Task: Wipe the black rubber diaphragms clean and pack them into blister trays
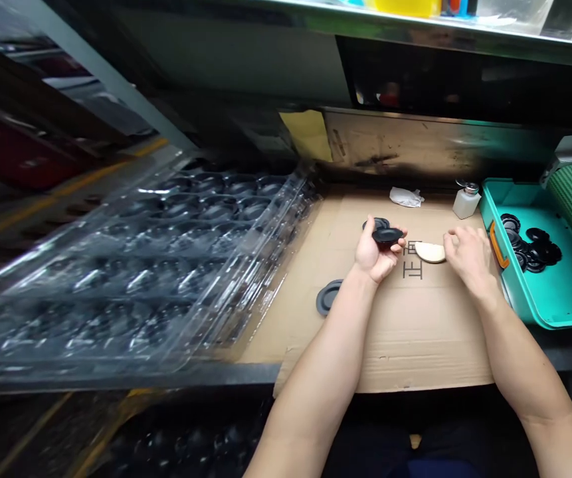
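My left hand [376, 252] is closed around a black round rubber part [387, 236], held just above a sheet of cardboard [415, 332]. My right hand [468, 255] rests on the cardboard with its fingertips pinching the edge of a pale oval pad [430, 251]. Another black round part [376, 223] lies just behind the left hand. A grey-black ring-shaped part [327, 297] lies on the cardboard to the left of my left forearm.
A stack of clear plastic trays [131, 265] with round pockets fills the left side. A teal bin [549, 299] at the right holds several black round parts [532, 249]. A small white pump bottle [466, 200] and a crumpled white cloth [405, 196] sit at the back.
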`<state>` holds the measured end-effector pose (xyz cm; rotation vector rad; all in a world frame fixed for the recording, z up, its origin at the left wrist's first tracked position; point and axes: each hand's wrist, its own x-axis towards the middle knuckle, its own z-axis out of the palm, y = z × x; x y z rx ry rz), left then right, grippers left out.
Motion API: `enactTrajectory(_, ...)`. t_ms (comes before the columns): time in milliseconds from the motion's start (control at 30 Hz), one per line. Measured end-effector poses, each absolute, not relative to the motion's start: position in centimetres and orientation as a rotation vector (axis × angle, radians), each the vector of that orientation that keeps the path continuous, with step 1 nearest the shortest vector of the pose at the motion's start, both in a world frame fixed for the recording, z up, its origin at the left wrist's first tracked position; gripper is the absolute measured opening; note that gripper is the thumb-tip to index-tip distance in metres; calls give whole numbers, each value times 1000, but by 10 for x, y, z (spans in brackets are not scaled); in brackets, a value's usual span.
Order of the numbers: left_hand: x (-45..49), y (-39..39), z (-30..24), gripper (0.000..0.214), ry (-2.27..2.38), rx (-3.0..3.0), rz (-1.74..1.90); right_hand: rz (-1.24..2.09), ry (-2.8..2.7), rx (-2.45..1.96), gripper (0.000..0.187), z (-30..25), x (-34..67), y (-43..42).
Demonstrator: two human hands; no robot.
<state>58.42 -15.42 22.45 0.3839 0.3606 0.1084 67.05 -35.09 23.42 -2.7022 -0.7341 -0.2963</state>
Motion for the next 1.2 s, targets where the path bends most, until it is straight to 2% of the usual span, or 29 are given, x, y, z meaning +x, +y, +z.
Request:
enactTrajectory(133,584,-154,225,68,420,337,7,-39,-655,-2940,34,233,680,-357)
enactTrajectory(333,587,-156,224,73,456,409,11,140,-770,-2841,31,237,686,-363)
enactTrajectory(567,592,-162,215,73,478,472,46,238,-869,-2803,14,237,695,-379)
enactTrajectory(667,595,-171,212,73,502,510,59,169,-885,-2657,20,234,698,-376)
enactTrajectory(767,597,-180,209,71,498,559,47,-35,-757,-2529,28,236,703,-363)
enactTrajectory(967,598,-186,207,67,461,633,15,-414,-495,-2538,46,273,747,-343)
enactTrajectory(1100,600,-185,206,63,447,635,12,-422,-506,-2721,45,302,786,-342)
enactTrajectory(1200,601,-184,205,62,420,632,11,-310,-641,-2830,44,311,806,-344)
